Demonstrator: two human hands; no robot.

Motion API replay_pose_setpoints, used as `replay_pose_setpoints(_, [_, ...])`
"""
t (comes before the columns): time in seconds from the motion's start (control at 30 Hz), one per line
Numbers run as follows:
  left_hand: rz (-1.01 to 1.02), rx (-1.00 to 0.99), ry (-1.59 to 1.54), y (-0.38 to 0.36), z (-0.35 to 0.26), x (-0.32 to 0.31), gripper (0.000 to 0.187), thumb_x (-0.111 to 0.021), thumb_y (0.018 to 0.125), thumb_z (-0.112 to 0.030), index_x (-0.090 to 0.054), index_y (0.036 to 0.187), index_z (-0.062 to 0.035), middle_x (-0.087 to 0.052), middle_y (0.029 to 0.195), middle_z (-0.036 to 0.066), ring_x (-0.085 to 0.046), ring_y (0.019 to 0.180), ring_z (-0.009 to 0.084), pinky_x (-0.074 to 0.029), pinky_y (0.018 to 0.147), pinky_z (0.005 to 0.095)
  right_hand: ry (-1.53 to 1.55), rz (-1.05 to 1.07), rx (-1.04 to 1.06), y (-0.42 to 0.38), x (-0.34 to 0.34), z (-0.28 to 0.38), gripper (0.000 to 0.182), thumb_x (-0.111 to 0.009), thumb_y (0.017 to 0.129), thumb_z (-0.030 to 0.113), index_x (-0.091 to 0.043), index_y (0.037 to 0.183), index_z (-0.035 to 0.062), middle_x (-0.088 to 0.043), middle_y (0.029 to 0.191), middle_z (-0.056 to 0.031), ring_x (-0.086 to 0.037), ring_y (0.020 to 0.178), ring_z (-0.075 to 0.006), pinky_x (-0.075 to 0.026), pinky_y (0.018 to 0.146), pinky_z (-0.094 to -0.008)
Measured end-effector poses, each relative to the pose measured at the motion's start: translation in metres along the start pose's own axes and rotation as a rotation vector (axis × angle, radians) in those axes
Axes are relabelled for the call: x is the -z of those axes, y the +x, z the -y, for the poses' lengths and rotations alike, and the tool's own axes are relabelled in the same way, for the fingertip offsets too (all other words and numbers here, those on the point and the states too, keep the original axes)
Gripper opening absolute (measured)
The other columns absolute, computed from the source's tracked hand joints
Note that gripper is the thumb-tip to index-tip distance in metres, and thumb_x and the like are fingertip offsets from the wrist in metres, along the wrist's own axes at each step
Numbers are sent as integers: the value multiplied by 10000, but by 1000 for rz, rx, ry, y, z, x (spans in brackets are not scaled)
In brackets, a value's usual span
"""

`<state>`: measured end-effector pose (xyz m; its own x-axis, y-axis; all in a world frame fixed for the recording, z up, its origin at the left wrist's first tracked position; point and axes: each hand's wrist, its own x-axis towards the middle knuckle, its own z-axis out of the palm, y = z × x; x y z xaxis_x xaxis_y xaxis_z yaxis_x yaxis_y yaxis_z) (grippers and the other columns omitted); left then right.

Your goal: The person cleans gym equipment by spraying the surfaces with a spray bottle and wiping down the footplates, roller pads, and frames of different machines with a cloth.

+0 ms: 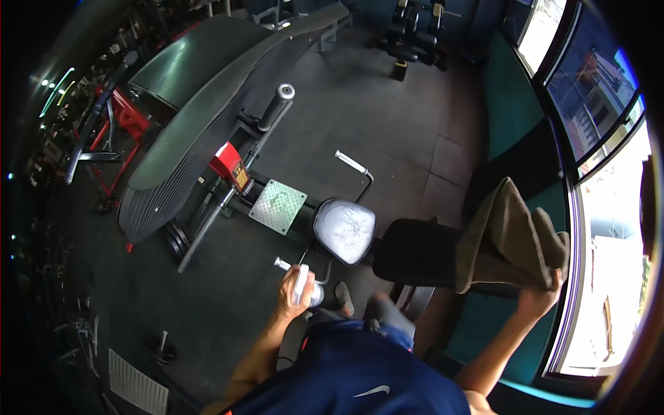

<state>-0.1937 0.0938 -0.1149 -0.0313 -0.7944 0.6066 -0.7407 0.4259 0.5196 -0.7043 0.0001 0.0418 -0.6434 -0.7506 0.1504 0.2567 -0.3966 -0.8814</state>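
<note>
My left hand [295, 296] is wrapped round a spray bottle with a white trigger head [302, 281], held low beside the machine's side handle. A brown cloth [501, 245] hangs bunched from my right hand [540, 299], whose fingers are closed on its lower right corner. The cloth overlaps the far end of a black padded backrest [415, 252]. Between my hands is the pale, cracked-looking seat [344, 231] of an exercise machine. A bent bar with a light grip [351, 161] rises beyond the seat.
Ahead of the seat lie a metal tread plate [278, 207] and a red box [230, 166] on the machine frame. A large curved dark machine [200, 131] stands to the left. Windows [602, 111] line the right wall. A dumbbell-like weight [162, 348] is on the floor at lower left.
</note>
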Motion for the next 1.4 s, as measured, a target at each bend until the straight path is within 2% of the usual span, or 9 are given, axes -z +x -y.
replay_pose_setpoints(0.1, [-53, 120, -151, 33, 12, 20, 49, -589, 882, -31, -606, 889, 14, -630, 839, 164, -622, 762, 359, -530, 732, 440, -211, -196, 180, 62, 47, 6, 367, -510, 978, 177, -574, 1264, -44, -637, 1213, -185, -653, 1070, -337, -527, 996, -496])
replay_pose_setpoints(0.2, [-160, 151, -106, 30, 21, 28, 117, -578, 877, -104, -607, 875, 9, -626, 818, 159, -629, 757, 350, -525, 700, 428, -405, 245, 326, 99, 44, 11, 353, -532, 959, 219, -625, 1159, -57, -668, 1028, -179, -662, 1003, -327, -556, 939, -472])
replay_pose_setpoints(0.3, [-201, 180, -28, 11, 24, 35, 72, -598, 870, -51, -617, 860, 18, -642, 823, 158, -636, 799, 351, -537, 722, 433, 594, 616, -371, 144, -2, 21, 366, -535, 938, 205, -615, 1159, -76, -670, 1075, -202, -661, 1019, -343, -555, 942, -473])
replay_pose_setpoints(0.47, [-270, 318, 20, -39, 39, 13, 78, -632, 860, -74, -642, 871, 2, -665, 843, 157, -652, 828, 366, -546, 754, 437, 327, 101, -2, 149, -133, 3, 343, -494, 937, 168, -625, 1127, -86, -675, 1107, -231, -664, 1038, -367, -558, 952, -486])
replay_pose_setpoints(0.73, [-344, 386, -88, -22, 32, -13, 89, -664, 848, -83, -662, 879, 1, -692, 861, 157, -665, 830, 368, -551, 769, 432, 360, 158, 103, 141, -315, -34, 367, -482, 930, 159, -610, 1167, -91, -641, 1196, -246, -629, 1122, -423, -512, 1009, -575])
replay_pose_setpoints(1.13, [-214, 383, -154, 144, 67, -88, 69, -664, 857, -62, -640, 872, 2, -651, 836, 144, -660, 819, 320, -542, 709, 409, -290, 1038, -130, 167, -495, -179, 490, -656, 966, 375, -619, 1261, -14, -673, 1201, -109, -626, 1117, -217, -476, 987, -352])
replay_pose_setpoints(1.27, [-217, 359, -215, 278, 98, -149, 97, -698, 828, -75, -669, 873, 6, -608, 1173, 201, -649, 926, 324, -532, 813, 390, -666, 1661, -168, 231, -506, -229, 370, -631, 993, 352, -676, 1117, 7, -669, 954, -39, -592, 925, -159, -473, 892, -337])
replay_pose_setpoints(1.33, [-146, 357, -393, 342, 129, -194, 147, -705, 867, -136, -701, 916, 2, -378, 1509, 238, -515, 1290, 336, -439, 1049, 442, -450, 1808, -167, 278, -497, -285, 305, -665, 981, 265, -674, 1118, -7, -696, 1005, -55, -615, 963, -164, -501, 899, -344])
replay_pose_setpoints(1.4, [-25, 456, -580, 400, 156, -249, 342, -718, 891, -183, -622, 1167, -6, -343, 1555, 206, -465, 1341, 306, -387, 1106, 437, -314, 1654, -768, 312, -508, -326, 392, -664, 977, 221, -597, 1257, -46, -673, 1166, -118, -585, 1125, -197, -455, 1004, -359])
